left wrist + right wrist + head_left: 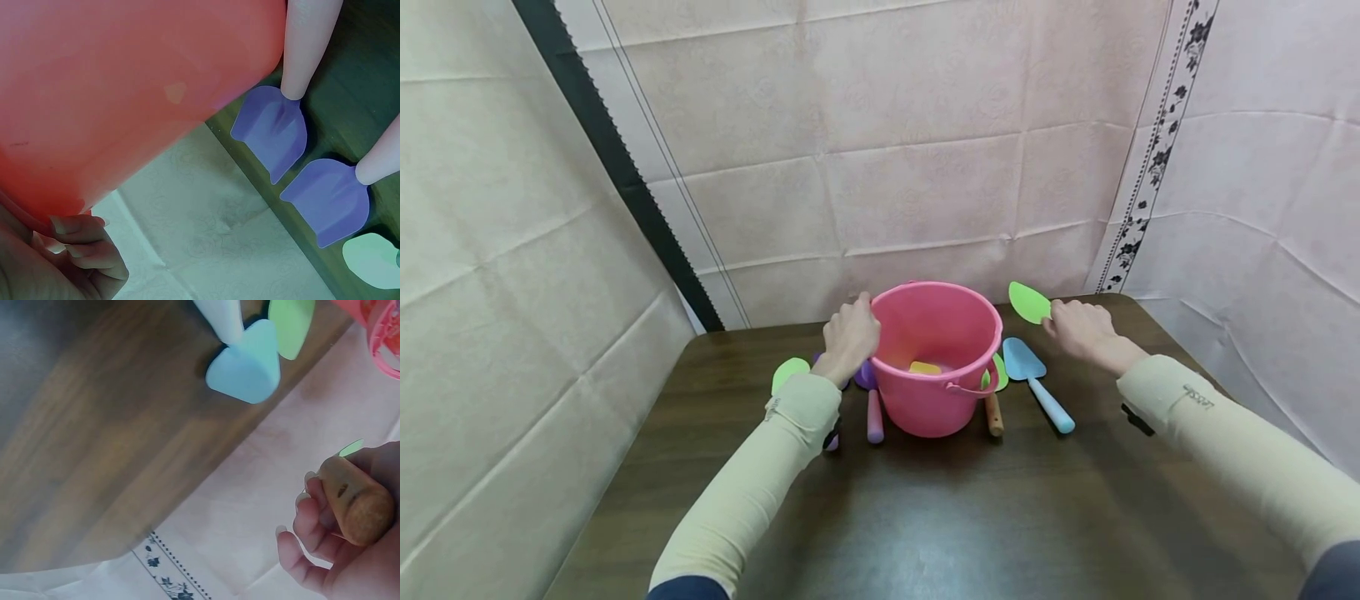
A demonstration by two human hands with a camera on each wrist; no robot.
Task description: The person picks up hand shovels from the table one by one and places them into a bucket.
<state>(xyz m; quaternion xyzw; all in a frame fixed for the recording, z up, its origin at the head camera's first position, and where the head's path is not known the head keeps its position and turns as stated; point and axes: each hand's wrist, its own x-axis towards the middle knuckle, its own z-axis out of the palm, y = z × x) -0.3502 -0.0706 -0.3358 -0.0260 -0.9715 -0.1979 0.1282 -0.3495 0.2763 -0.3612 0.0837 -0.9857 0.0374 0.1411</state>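
From the head, I look forward and down across the table (pixel 962 508). My two wrist views sit much closer; all three share the bucket (pixel 925 404).

The left wrist view crops the bucket (pixel 137 75).

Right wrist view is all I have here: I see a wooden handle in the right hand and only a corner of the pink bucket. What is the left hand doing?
Observer: The left hand grips the rim of the pink bucket.
Operator: Is there anything inside the bucket?
Observer: Yes, something yellow lies in it; too little shows to say what it is.
Operator: And what is to the left of the bucket?
Observer: Two purple-bladed shovels lie next to each other on the table.
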